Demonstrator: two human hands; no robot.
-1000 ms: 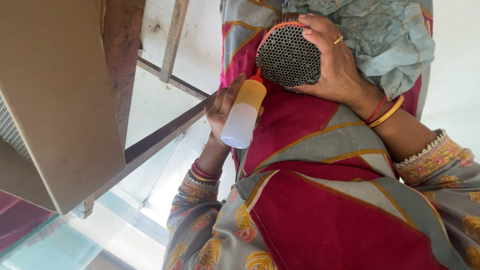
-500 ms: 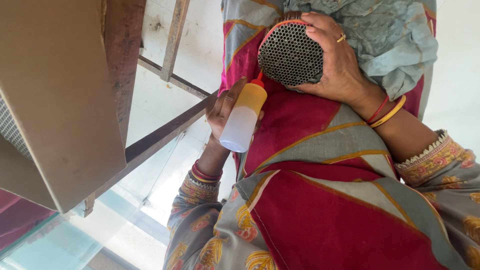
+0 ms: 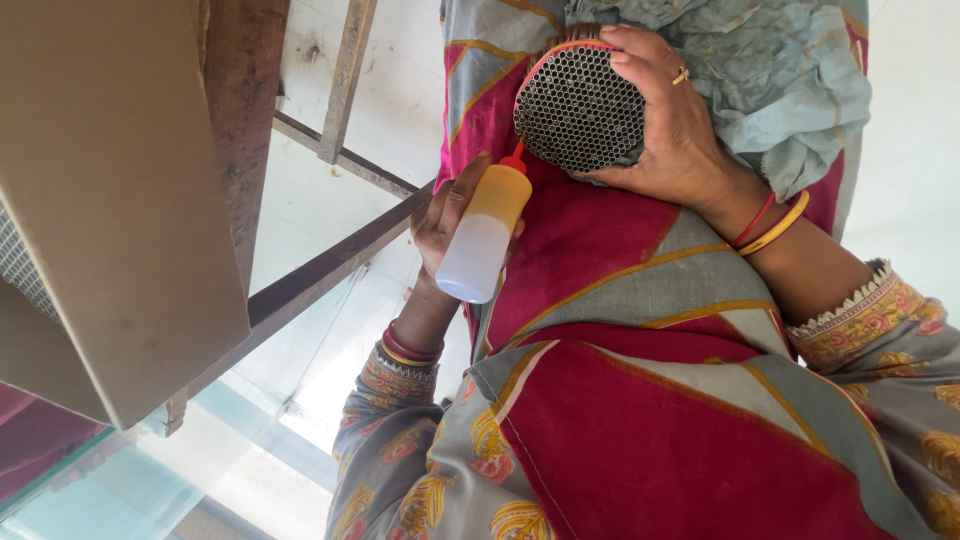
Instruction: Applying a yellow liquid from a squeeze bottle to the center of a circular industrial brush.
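My right hand (image 3: pixel 680 130) grips a round bundle of small tubes (image 3: pixel 578 105) whose honeycomb face, ringed by a red band, points at me. It rests on my lap, against red and grey patterned cloth (image 3: pixel 640 330). My left hand (image 3: pixel 445 215) holds a translucent squeeze bottle (image 3: pixel 483 235) with yellowish liquid and a red nozzle. The nozzle tip touches the lower left rim of the bundle. Bangles sit on both wrists, and a ring on a right finger.
A brown cardboard panel (image 3: pixel 110 200) fills the left side. Beside it run a rusty metal post (image 3: pixel 245 120) and thin crossbars (image 3: pixel 345 80) over a whitish floor. A pale blue crumpled cloth (image 3: pixel 790 80) lies behind my right hand.
Almost nothing. Both hands stay in place, and the bottle's nozzle remains at the bundle's rim with only a slight shift.
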